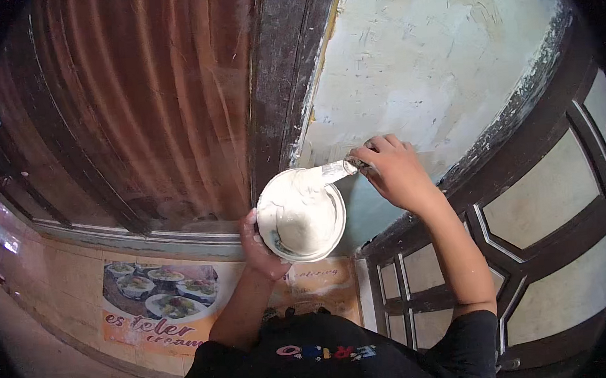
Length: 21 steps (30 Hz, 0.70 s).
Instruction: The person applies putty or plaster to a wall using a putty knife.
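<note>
My left hand [258, 245] grips a round container [301, 214] of thick white paste from its left and lower side. A paste-coated flat scraper [331, 173] reaches into the container at its upper right, its far part covered by the paste. My right hand [386, 172] is closed on the handle end of this scraper, in front of the pale, patchy plastered wall [413, 55].
A dark wood-framed panel with reddish-brown curtain folds [135, 102] stands at left, beside a dark post [273, 64]. A dark wooden door with pale panels [535, 194] is at right. Below lie a printed food banner [157, 318] and a tiled surface [71, 289].
</note>
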Motion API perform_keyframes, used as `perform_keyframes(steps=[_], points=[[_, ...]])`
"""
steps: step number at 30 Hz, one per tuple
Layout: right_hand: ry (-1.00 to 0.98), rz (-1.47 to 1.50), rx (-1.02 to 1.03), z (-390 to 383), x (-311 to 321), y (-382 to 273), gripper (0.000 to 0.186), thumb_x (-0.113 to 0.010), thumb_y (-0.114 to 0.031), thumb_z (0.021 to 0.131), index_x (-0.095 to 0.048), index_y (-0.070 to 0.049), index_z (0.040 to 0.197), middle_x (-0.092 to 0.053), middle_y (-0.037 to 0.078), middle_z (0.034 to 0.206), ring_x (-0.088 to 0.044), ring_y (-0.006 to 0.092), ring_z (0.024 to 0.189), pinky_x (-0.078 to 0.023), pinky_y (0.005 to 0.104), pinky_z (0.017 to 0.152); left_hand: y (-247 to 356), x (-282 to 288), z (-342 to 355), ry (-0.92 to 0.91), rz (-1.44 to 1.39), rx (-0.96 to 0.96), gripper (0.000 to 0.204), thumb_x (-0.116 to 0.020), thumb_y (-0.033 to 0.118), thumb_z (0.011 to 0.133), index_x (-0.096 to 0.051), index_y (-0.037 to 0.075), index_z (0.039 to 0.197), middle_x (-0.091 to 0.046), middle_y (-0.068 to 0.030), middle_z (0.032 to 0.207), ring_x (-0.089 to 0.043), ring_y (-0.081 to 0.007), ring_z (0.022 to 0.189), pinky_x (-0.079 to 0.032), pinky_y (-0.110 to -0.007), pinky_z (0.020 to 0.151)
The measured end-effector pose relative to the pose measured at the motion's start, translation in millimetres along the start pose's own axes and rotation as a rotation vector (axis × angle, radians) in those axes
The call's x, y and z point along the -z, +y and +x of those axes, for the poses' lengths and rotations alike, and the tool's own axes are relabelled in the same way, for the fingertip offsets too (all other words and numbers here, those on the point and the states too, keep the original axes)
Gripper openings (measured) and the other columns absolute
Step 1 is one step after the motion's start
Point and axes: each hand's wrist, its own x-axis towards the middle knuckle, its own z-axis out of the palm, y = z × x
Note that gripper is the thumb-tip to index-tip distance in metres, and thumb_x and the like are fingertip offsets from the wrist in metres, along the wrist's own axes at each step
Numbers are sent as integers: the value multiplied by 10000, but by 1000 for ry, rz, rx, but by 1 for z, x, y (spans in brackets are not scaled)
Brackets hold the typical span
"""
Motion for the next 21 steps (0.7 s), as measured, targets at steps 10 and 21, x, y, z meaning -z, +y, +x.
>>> perform_keyframes(steps=[10,21], points=[[52,-107,304,27,-21,-4,339,-686,-192,742,-541,-186,1049,-512,101,1012,-473,309,1083,-310,676,954,-19,6,6,-43,-36,274,622,-446,446,841,-442,62,1331,-518,-147,1297,-515,-315,1182,-386,-481,1024],[231,-266,474,1,11,-6,207,-679,-225,694,-547,-263,849,-493,16,889,-517,212,937,-309,588,943,-13,0,7,-59,-106,266,606,-381,427,871,-428,41,1336,-493,-159,1320,-490,-327,1201,-365,-495,1031]])
